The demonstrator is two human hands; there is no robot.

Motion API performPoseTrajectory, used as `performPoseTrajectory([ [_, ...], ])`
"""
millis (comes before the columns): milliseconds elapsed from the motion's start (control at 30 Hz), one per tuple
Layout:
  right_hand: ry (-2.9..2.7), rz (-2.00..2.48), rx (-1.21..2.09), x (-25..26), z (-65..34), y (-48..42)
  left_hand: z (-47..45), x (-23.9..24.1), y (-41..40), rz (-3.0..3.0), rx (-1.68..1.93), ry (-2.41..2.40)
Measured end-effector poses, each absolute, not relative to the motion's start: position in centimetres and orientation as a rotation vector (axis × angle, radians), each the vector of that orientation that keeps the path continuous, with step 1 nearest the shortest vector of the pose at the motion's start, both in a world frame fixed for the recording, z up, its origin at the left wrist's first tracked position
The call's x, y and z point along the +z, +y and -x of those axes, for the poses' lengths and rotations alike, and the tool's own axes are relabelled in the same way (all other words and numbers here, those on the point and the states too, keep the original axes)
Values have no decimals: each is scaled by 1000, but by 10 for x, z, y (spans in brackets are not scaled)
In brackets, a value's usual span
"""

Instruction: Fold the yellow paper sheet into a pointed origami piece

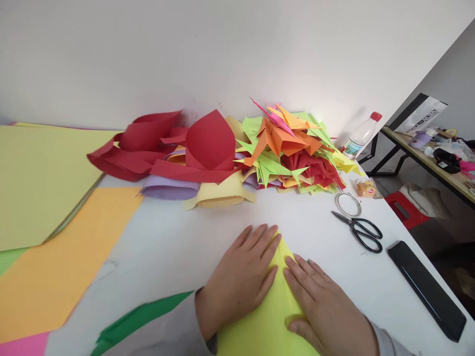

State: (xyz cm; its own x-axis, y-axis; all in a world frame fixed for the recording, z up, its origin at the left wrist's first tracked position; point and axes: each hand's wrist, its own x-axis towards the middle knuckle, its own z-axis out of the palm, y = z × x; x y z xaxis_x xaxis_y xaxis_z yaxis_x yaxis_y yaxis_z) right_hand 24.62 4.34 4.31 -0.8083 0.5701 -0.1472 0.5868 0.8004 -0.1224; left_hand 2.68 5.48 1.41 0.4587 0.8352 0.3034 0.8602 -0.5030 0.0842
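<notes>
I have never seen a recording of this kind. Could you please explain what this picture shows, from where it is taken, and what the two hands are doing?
There is no machine here. A person works with two bare hands, and the single picture comes from a camera worn on the head, looking forward and down. The left hand and the right hand lie flat and open on a yellow-green sheet, pressing its pointed fold against the white table. Neither hand grips anything. Behind them is a pile of folded paper shapes, and beside it are curled red sheets. Large flat sheets lie to the left. To the right are scissors, a tape roll, a plastic bottle and a long black object.
</notes>
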Motion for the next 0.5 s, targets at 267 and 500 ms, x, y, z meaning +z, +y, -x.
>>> performPoseTrajectory([
  [267, 2901, -953, -280, 41, -248, 43, -27, 14, 54, 2587, -508, -1531],
  [500, 2922, -959, -254, 39, -249, 42, -26, 17, 56, 2630, -491, -1534],
])
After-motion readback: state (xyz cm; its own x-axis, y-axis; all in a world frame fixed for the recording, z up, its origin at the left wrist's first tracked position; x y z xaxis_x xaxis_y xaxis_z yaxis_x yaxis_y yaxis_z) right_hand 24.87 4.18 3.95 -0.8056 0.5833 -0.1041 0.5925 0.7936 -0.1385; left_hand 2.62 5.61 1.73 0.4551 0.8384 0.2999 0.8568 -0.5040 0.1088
